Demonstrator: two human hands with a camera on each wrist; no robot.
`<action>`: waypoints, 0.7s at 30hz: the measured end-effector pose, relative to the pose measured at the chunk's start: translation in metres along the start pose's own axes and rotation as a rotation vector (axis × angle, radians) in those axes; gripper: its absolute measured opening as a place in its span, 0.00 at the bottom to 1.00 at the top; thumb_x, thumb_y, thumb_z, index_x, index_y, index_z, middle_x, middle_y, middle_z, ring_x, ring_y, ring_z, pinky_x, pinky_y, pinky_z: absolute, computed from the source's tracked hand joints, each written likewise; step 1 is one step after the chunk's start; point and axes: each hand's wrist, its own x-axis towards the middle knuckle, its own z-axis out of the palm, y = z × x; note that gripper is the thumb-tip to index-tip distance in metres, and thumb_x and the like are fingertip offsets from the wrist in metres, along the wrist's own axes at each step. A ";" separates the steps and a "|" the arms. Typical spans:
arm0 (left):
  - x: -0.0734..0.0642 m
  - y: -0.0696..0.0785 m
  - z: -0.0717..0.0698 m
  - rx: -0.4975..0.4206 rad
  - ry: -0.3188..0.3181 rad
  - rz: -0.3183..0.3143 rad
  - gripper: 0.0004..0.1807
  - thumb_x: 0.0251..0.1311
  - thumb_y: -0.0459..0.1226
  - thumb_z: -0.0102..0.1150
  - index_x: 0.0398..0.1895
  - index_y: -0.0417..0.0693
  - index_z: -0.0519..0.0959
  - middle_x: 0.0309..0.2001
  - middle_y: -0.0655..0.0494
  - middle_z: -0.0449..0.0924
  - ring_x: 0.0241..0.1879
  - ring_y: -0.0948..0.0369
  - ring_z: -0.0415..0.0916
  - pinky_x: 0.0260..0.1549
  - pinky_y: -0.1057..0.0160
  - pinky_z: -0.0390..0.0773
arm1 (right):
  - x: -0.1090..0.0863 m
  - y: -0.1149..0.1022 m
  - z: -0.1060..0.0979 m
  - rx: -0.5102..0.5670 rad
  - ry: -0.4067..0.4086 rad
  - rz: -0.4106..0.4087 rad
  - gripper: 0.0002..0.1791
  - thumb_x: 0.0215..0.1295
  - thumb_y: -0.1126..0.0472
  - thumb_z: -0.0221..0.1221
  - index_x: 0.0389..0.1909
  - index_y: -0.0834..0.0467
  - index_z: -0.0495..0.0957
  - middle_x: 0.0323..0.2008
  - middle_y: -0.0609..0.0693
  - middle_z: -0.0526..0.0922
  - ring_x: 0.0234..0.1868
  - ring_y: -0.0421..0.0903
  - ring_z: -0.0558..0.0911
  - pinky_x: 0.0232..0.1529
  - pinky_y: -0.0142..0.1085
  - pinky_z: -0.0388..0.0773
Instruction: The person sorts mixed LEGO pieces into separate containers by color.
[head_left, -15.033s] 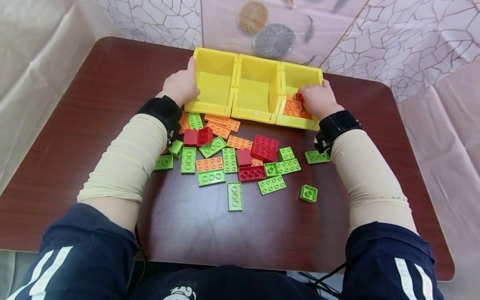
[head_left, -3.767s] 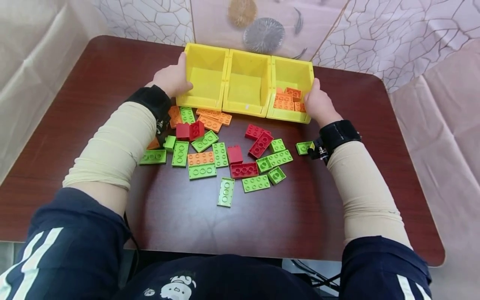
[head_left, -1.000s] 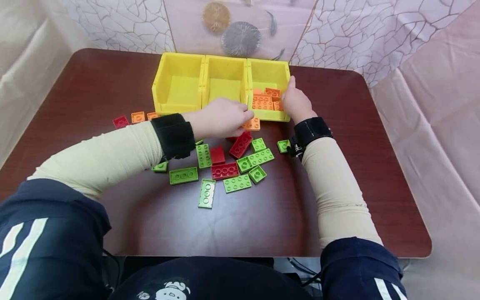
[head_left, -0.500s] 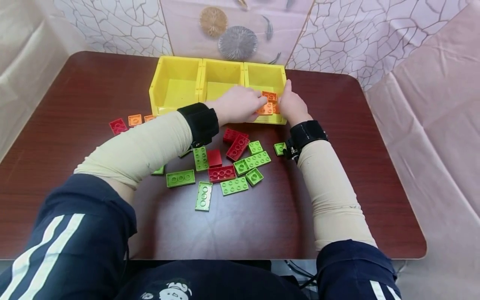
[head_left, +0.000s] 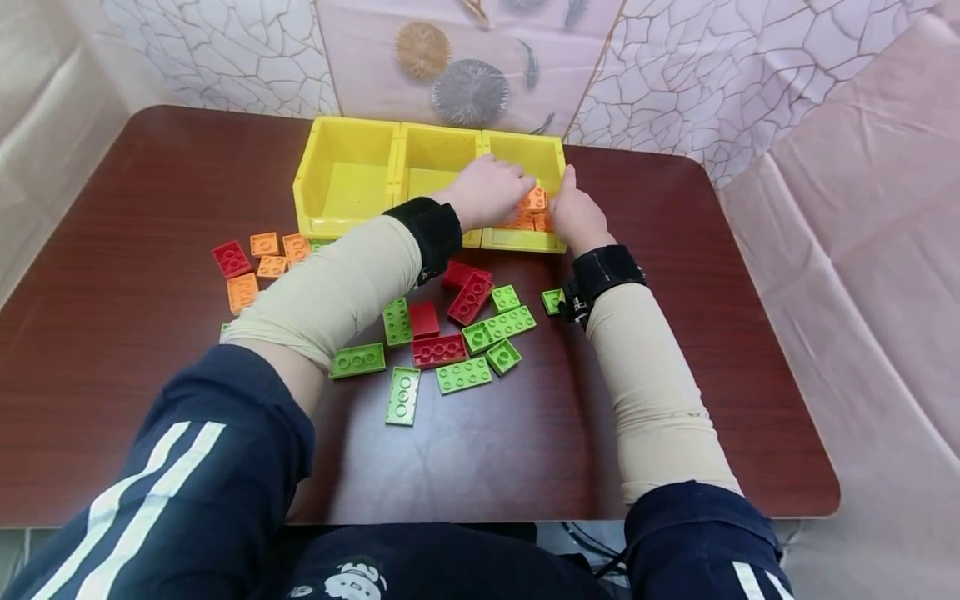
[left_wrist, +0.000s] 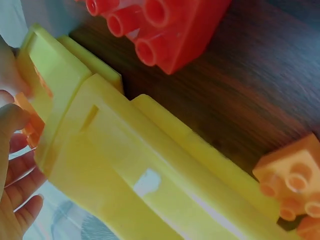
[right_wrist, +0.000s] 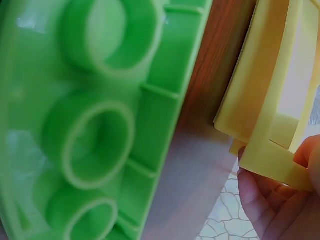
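Note:
Over the right compartment of the yellow three-part bin [head_left: 341, 227], my left hand [head_left: 491, 193] holds an orange toy brick [head_left: 535, 198] by its fingertips. In the left wrist view the orange brick [left_wrist: 33, 122] shows between the thumb and fingers. More orange bricks [head_left: 525, 220] lie beneath it in that compartment, partly hidden by the hand. My right hand [head_left: 579, 212] grips the bin's right end wall, thumb up along its edge; the right wrist view shows its fingers [right_wrist: 257, 200] curled round the yellow corner.
Red bricks [head_left: 438, 350] and green bricks [head_left: 463, 375] lie loose on the brown table [head_left: 420, 475] in front of the bin. Orange bricks [head_left: 242, 292] and a red brick [head_left: 232, 259] lie at left. A green piece [head_left: 552, 301] sits by the right wrist.
My left hand has left the bin's left end and carried an orange brick rightward into the right compartment. My right hand, inside that compartment 15 seconds ago, now holds the end wall.

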 end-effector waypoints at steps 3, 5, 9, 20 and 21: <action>0.006 -0.002 0.003 0.004 -0.060 -0.040 0.17 0.62 0.40 0.49 0.51 0.40 0.72 0.47 0.44 0.76 0.49 0.48 0.73 0.49 0.49 0.67 | 0.001 -0.001 0.002 0.005 -0.003 0.009 0.36 0.73 0.55 0.33 0.70 0.54 0.21 0.51 0.62 0.74 0.44 0.54 0.74 0.47 0.46 0.70; 0.009 -0.003 0.006 0.007 -0.096 -0.066 0.17 0.63 0.39 0.47 0.53 0.41 0.72 0.49 0.44 0.75 0.51 0.48 0.72 0.52 0.48 0.65 | 0.002 -0.002 0.002 0.010 -0.003 0.015 0.36 0.73 0.55 0.33 0.70 0.53 0.21 0.51 0.62 0.74 0.44 0.54 0.74 0.47 0.45 0.70; 0.013 -0.003 0.010 0.010 -0.140 -0.109 0.16 0.64 0.37 0.43 0.53 0.42 0.72 0.51 0.45 0.75 0.52 0.48 0.72 0.54 0.47 0.61 | 0.002 -0.003 0.003 0.025 -0.004 0.019 0.36 0.73 0.54 0.33 0.70 0.52 0.21 0.52 0.61 0.74 0.44 0.53 0.74 0.47 0.45 0.70; 0.020 -0.003 0.015 -0.001 -0.202 -0.148 0.17 0.67 0.35 0.39 0.56 0.44 0.71 0.55 0.44 0.74 0.55 0.47 0.69 0.59 0.45 0.53 | -0.001 0.000 -0.001 0.039 -0.028 0.022 0.37 0.73 0.54 0.33 0.70 0.51 0.19 0.54 0.60 0.72 0.45 0.53 0.72 0.48 0.43 0.68; 0.021 -0.003 0.015 0.001 -0.210 -0.149 0.18 0.67 0.34 0.38 0.56 0.45 0.71 0.55 0.44 0.74 0.56 0.47 0.69 0.60 0.44 0.52 | -0.001 0.000 -0.001 0.041 -0.029 0.022 0.37 0.73 0.54 0.33 0.70 0.51 0.19 0.54 0.60 0.72 0.45 0.53 0.72 0.48 0.43 0.68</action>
